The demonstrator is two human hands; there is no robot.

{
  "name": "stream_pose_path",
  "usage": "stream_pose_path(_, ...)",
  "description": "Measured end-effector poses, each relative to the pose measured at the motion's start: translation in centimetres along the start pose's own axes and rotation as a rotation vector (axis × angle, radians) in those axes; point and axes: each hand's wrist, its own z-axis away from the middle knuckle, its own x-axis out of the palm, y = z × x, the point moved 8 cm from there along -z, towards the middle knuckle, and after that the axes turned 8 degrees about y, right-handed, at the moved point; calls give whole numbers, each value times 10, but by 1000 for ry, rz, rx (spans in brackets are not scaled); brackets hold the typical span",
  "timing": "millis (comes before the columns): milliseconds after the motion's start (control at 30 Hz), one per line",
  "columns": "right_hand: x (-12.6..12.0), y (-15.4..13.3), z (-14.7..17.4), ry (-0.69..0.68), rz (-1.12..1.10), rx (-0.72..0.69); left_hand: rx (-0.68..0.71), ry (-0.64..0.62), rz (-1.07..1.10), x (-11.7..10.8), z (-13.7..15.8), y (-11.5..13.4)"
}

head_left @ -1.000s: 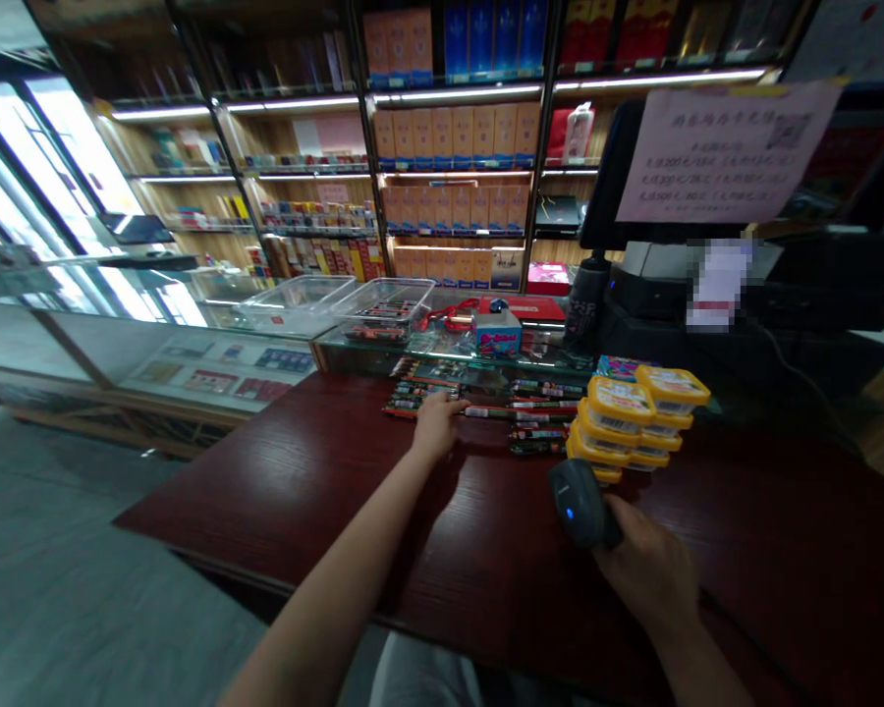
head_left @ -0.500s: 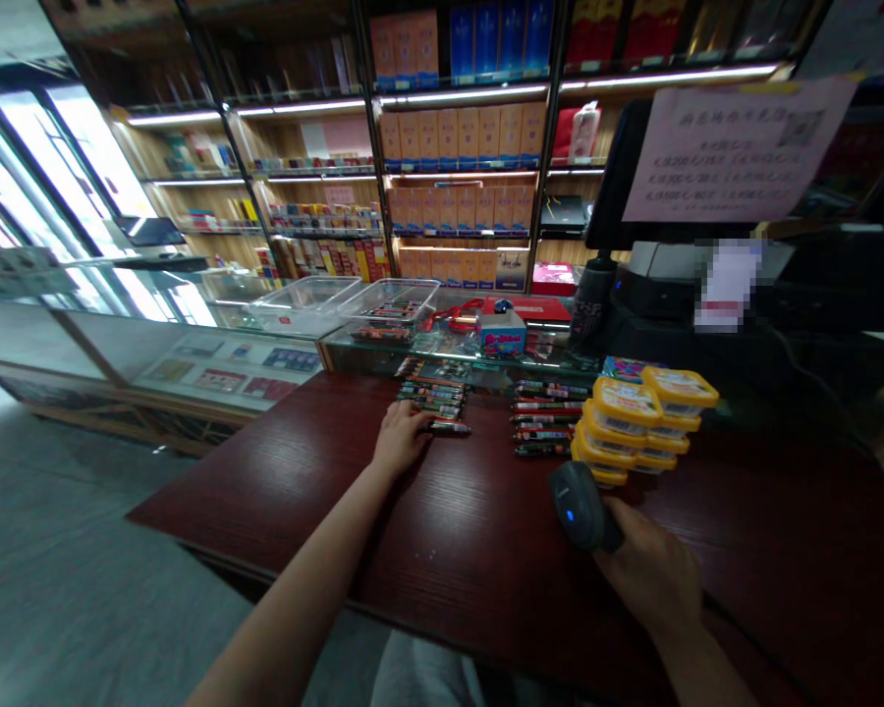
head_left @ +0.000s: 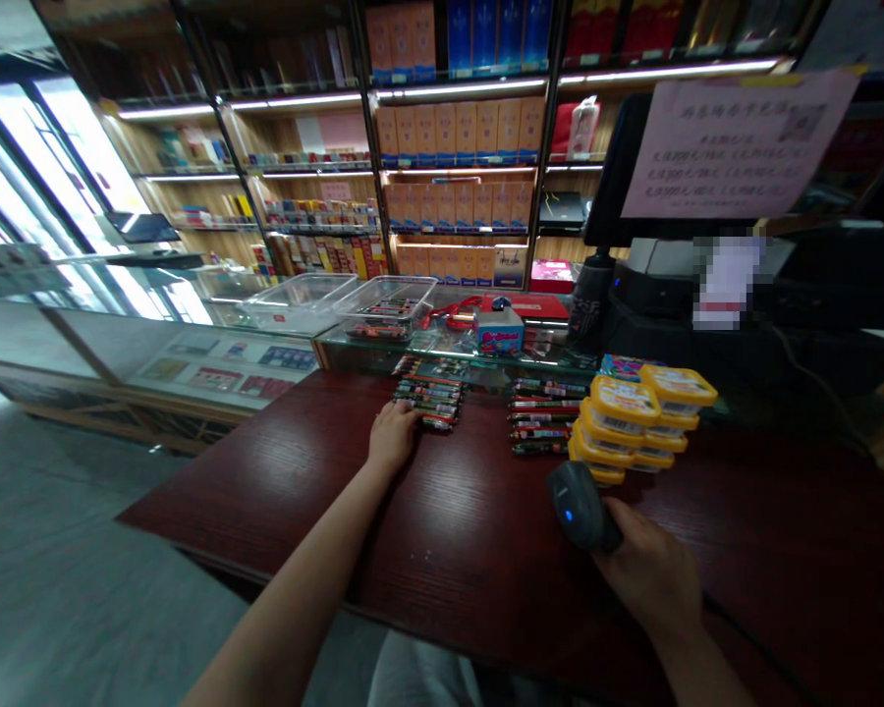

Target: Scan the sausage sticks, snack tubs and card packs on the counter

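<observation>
Left hand [head_left: 392, 439] at the pens, scanner [head_left: 578, 506] in the right

I see the person's left hand resting low on the desk [head_left: 265, 491], fingertips at the left end of the nearest pen in the left row of pens [head_left: 431, 398]. That row lies just ahead and to the right of this grip, the pens side by side, pointing across the desk. Whether the fingers are pinched on that nearest pen or only touching it, I can't tell.

The right hand [head_left: 655, 565] is another matter: its grip is clamped round the handle of the dark scanner, a blue light glowing on top. The scanner's head is tilted up toward the stacked yellow tubs [head_left: 626, 432], just in front of them. A second row of pens [head_left: 541, 420] lies to the left of the tubs, apart from the first row, with bare desk between the two.

Beyond the pens, a small blue box [head_left: 499, 336] stands on the glass counter [head_left: 442, 344], and a clear tray [head_left: 413, 292] sits to its left.
</observation>
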Motion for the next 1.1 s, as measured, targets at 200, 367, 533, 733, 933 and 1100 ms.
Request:
stream_pose_path(200, -5, -1, -2, 32, -1, 38, 57, 43, 110, 1, 3, 59)
stream_pose_path(367, -5, -2, -2, 19, -5, 23, 190, -101, 351, 23, 13, 144)
stream_pose_path(533, -5, -3, -3, 1, 5, 23, 130, -142, 415, 44, 13, 177)
stream_pose_path(733, -3, -2, -3, -31, -1, 67, 56, -91, 529, 52, 9, 166)
stream_pose_path(933, 0, -3, -2, -51, -5, 52, -210, 45, 686, 49, 8, 128)
stream_pose_path(1100, -1, -4, -2, -49, -5, 54, -467, 18, 991, 59, 14, 105)
